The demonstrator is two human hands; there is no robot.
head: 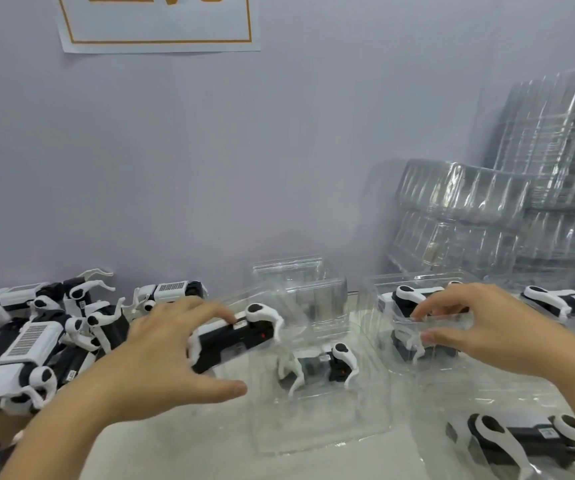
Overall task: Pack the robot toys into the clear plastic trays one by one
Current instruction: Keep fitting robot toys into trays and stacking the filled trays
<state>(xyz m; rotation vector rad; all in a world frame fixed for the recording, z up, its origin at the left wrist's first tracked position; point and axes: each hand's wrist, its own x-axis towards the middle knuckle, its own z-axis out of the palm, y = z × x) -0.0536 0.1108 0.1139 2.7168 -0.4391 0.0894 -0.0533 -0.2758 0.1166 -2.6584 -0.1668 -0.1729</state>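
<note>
I am seeing my left hand (161,355) gripping a robot toy (234,336) at the edge of an open clear tray (317,427) on the bench (182,455). My right hand (487,327) is pinching what looks like the rim of a second tray (428,362) holding another toy (407,299).
</note>
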